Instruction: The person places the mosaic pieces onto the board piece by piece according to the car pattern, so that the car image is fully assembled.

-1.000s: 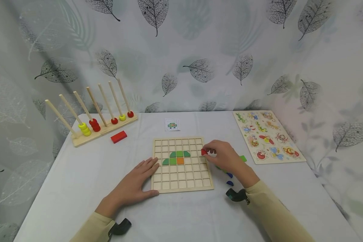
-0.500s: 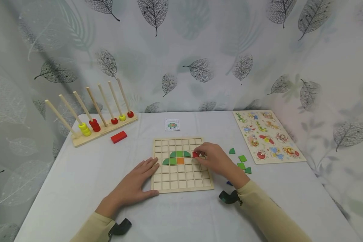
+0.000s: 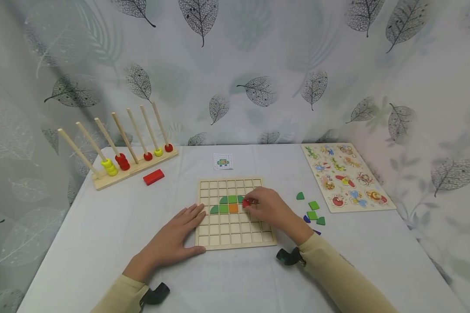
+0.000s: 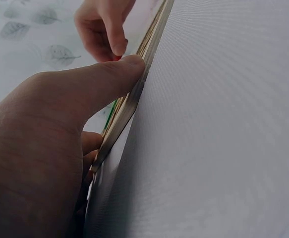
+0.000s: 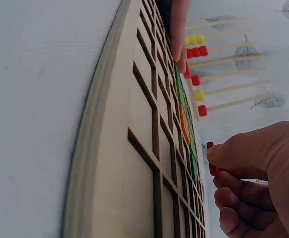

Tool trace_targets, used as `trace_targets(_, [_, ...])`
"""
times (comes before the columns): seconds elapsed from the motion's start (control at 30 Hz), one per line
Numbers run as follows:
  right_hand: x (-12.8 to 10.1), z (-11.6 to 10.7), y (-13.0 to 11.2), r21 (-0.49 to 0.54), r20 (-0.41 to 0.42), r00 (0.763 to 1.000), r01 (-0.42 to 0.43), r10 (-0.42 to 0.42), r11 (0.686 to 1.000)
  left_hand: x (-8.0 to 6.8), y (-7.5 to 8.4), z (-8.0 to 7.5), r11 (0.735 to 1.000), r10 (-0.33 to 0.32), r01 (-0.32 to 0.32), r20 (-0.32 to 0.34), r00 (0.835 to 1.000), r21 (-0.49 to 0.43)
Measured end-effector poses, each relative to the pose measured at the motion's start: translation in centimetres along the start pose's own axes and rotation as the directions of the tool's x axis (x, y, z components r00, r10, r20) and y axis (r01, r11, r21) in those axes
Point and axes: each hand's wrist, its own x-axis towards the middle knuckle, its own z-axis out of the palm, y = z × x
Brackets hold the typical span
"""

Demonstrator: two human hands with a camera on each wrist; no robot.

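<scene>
1. Your right hand pinches the red piece between thumb and fingertip; if that small hold slips, the piece could drop askew and catch on the raised lines of the grid board.
2. Your fingers cover much of the spot beneath, so a slightly off aim might knock the green quarter-round tile or the orange tile out of its cell.
3. Your left hand grips nothing: its fingers lie extended over the board's left edge, thumb at the near left corner. Should that light contact ease, a push from the right could slide the board across the table.
4. Your right forearm passes close to a blue tile off the board's right edge; a low wrist could sweep it away.
5. The red piece sits at your right hand's fingertips, on their left side, just above the board and apart from it in the right wrist view. It is right of the orange tile, between the board's middle and its right edge, well apart from your left hand.
</scene>
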Motion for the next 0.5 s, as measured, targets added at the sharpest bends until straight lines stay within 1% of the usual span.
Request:
trace_targets(0.13, [0.2, 0.5, 0.1, -0.014, 0.017, 1.000, -0.011, 0.012, 1.000, 0.0, 0.1, 0.0, 1.000, -0.006, 0.006, 0.005, 1.000, -0.006])
trace_targets(0.37, [0.5, 1.0, 0.3, -0.043, 0.024, 0.998, 0.062, -0.061, 0.997, 0.0, 0.0, 0.0, 1.000, 0.001, -0.001, -0.001, 1.000, -0.003])
trace_targets(0.5, [0.5, 1.3, 0.3, -0.049, 0.041, 0.997, 0.062, -0.060, 0.997, 0.0, -0.1, 0.1, 1.000, 0.005, -0.005, -0.004, 1.000, -0.001])
